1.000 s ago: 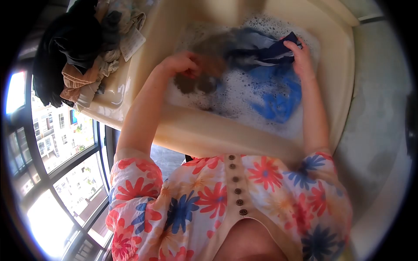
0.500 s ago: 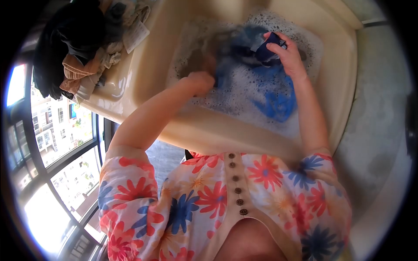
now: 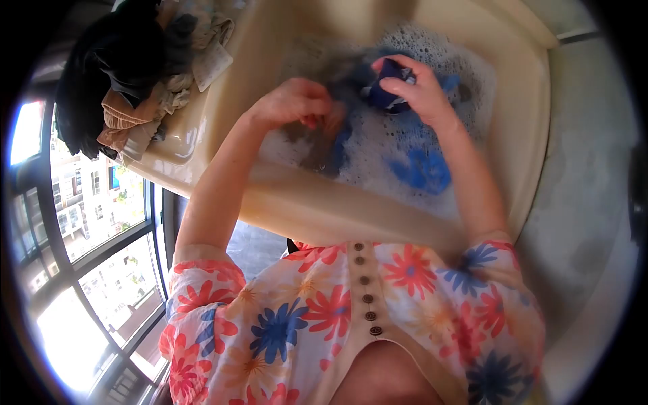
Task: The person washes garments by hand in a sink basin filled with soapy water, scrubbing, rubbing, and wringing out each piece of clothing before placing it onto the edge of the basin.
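My right hand [image 3: 422, 94] is closed around a bunched dark navy cloth [image 3: 389, 84] with pale patches, thumb on the near side, just over the soapy water. Its exact kind of garment I cannot make out. My left hand [image 3: 293, 102] is above the water at the left of the basin, fingers curled inward and partly blurred; anything in them is hidden. Between the hands, a dark blue strip of fabric [image 3: 343, 138] lies in the water. A bright blue cloth [image 3: 422, 169] floats in the suds below my right hand.
The beige basin [image 3: 523, 135] holds foamy water [image 3: 378, 165]. On its left ledge lies a pile of laundry: a black garment [image 3: 111, 67], a tan ribbed cloth [image 3: 126, 111] and lighter pieces. A window [image 3: 101, 202] is at the left, a grey wall [image 3: 577, 155] at the right.
My left hand has lifted and moved away from me, from beside the dark fabric. My right hand has shifted left with the navy cloth. The bright blue cloth shows less above the suds.
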A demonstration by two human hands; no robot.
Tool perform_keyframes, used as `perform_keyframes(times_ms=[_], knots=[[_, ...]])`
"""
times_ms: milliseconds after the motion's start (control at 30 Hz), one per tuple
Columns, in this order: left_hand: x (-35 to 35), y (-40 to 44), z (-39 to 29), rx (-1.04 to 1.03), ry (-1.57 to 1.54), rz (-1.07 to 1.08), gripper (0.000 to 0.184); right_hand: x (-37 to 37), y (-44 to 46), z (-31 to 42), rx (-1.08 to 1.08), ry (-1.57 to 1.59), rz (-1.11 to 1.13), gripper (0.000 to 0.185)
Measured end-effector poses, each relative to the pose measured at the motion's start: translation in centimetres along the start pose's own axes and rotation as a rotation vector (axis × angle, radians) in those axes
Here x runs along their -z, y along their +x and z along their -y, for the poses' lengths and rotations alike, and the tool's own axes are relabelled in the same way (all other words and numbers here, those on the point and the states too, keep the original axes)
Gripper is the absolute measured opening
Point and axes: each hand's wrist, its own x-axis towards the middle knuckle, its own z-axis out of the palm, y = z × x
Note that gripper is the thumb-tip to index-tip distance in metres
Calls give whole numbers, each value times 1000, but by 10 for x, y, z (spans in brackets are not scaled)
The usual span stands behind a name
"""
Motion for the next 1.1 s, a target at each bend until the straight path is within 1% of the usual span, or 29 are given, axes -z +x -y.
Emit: perform_keyframes(times_ms=[67, 100, 167, 267, 367, 400, 500, 567, 600, 633, 700, 800, 833, 867, 900, 933, 967, 1000, 1033, 1100], knots=[[0, -9, -19, -90, -136, -77, 19, -17, 7, 16, 8, -30, 84, 28], [1, -11, -26, -140, -160, -86, 19, -25, 12, 22, 58, -113, 119, 30], [3, -18, -37, -233, -207, -121, 19, -47, 20, 39, 156, -121, 170, 35], [15, -32, -42, -272, -278, -182, 19, -62, 32, 62, 176, -378, 276, 37], [18, -38, -42, -290, -236, -211, 19, -70, 40, 72, 341, -764, 193, 36], [21, -37, -39, -294, -211, -178, 24, -70, 44, 65, 358, -846, 165, 36], [21, -28, -26, -274, -343, -148, 39, -63, 55, 6, 151, -768, -35, 35], [24, -4, -2, -191, -399, -214, 49, -51, 51, -71, 327, -884, -221, 33], [23, 7, 9, -149, -428, -244, 55, -45, 38, -92, 214, -896, -217, 32], [19, 15, 14, -71, -423, -218, 57, -37, 24, -112, 103, -909, -212, 32], [7, 31, 19, 86, -411, -160, 63, -7, 19, -168, -47, -912, -121, 29], [-20, 50, 19, 374, -519, -190, 66, -11, 24, -146, -172, -969, -368, 28], [-25, 58, 21, 398, -623, -218, 68, -16, 31, -130, -203, -816, -344, 28], [-31, 66, 24, 425, -734, -243, 70, -29, 37, -97, -237, -666, -312, 29], [-36, 70, 25, 457, -845, -264, 73, -48, 33, -59, 75, -569, -284, 29], [-31, 59, 15, 353, -979, -45, 66, -74, 26, -20, 40, -406, -235, 28], [-43, 72, 40, -51, -966, -149, 67, -92, 16, 3, 274, -485, -193, 29], [-54, 85, 64, -461, -965, -239, 69, -114, 10, 15, 451, -421, -161, 30], [-48, 83, 62, -606, -903, -266, 60, -129, 7, 19, 608, -442, -88, 27], [-36, 80, 56, -896, -791, -325, 44, -130, 18, -2, 714, -501, -92, 24]])
